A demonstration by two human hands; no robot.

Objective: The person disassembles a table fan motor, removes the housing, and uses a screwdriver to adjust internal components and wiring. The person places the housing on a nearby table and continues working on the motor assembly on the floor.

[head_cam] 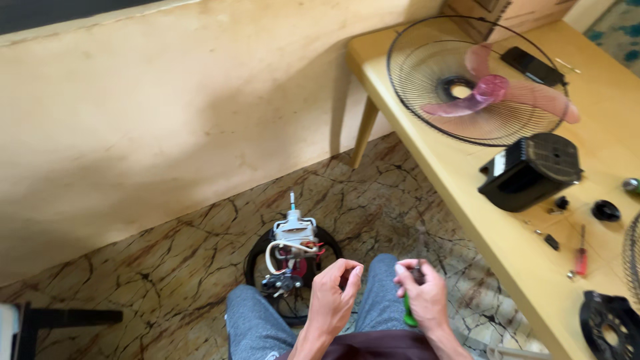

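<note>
I see my left hand (335, 293) raised over my knees, fingers curled in loosely with the tips near the thumb; whether it pinches anything small I cannot tell. My right hand (423, 297) is closed around a screwdriver (408, 308), its green handle showing below the palm and the dark shaft sticking up past the fingertips. The two hands sit close together, not touching.

Just beyond my left knee the fan motor (291, 250) stands on the marble floor (167, 280), bare of its housing, shaft pointing up, white and red wires looped across its front, with a black ring around its base.

To my right runs a yellow bench (507, 267). On it lie a round wire grille (427, 73) with the pink blade (497, 90) resting inside, a black motor cover (530, 170), a red screwdriver (581, 257), a black knob (605, 211), a few loose small parts, and a black round plate (610, 327) at the near edge. All of these are well apart from my hands.
</note>
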